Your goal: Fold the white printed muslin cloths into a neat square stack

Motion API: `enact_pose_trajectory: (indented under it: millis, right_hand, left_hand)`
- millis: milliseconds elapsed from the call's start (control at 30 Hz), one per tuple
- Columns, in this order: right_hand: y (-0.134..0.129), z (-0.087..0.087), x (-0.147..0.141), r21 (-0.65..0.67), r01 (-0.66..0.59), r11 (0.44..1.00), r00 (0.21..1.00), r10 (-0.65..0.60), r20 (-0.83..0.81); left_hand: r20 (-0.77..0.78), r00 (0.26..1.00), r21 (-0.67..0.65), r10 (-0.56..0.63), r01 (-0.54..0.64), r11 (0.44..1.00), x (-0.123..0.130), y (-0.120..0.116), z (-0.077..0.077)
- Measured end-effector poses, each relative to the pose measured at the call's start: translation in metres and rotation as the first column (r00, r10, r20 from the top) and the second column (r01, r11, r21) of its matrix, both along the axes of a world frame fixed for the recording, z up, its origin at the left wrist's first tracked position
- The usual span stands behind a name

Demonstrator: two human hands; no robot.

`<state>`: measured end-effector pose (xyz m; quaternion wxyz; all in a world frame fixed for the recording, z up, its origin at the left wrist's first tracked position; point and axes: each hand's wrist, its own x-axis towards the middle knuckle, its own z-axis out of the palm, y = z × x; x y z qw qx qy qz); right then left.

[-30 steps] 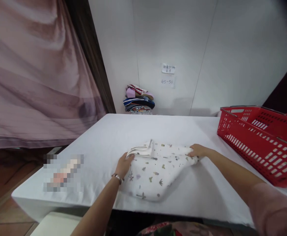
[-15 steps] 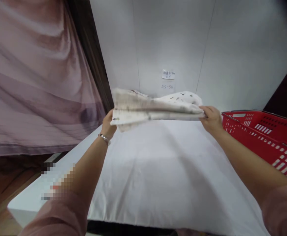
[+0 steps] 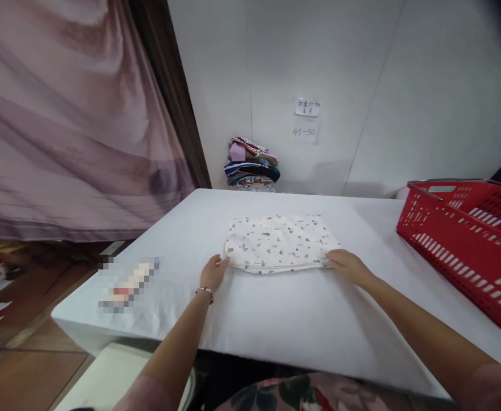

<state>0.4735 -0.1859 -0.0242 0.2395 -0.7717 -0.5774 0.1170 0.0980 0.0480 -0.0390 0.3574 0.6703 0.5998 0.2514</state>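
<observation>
A white cloth [image 3: 282,242] with small dark and grey-green prints lies on the table, folded into a flat rectangle with its layers showing along the near edge. My left hand [image 3: 216,271], a bracelet at its wrist, pinches the near left corner. At the near right corner, my right hand [image 3: 348,265] has its thumb and fingers closed on the edge. The undersides of both grips are hidden.
The white-covered table [image 3: 276,319] carries a red plastic basket [image 3: 460,240] on the right and a pixelated object [image 3: 129,283] on the left. Behind its far edge rises a pile of folded fabrics [image 3: 252,168]. A pink curtain [image 3: 70,125] hangs left; paper labels [image 3: 307,107] mark the wall.
The cloth, held up stretched and blurred between both hands, has come down flat onto the table. Both hands are lower and closer together. My view has shifted, showing the fabric pile.
</observation>
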Motion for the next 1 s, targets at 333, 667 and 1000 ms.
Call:
enact_pose_trajectory:
  millis: [333,667,1000]
  right_hand:
    - [0.03,0.001,-0.019,-0.041,-0.065,0.997,0.995,0.068,0.07]
    - [-0.039,0.027,-0.064,-0.124,-0.306,0.944,0.938,0.277,-0.21]
    - [-0.06,0.006,-0.072,-0.119,-0.364,0.924,0.921,0.376,0.103]
  left_hand:
    - [0.232,0.97,-0.176,0.077,-0.036,0.984,0.06,-0.004,0.022]
    - [0.717,0.584,-0.519,0.38,0.084,0.851,-0.009,-0.045,0.051]
    - [0.654,0.568,-0.628,0.499,0.039,0.777,-0.026,-0.055,0.054]
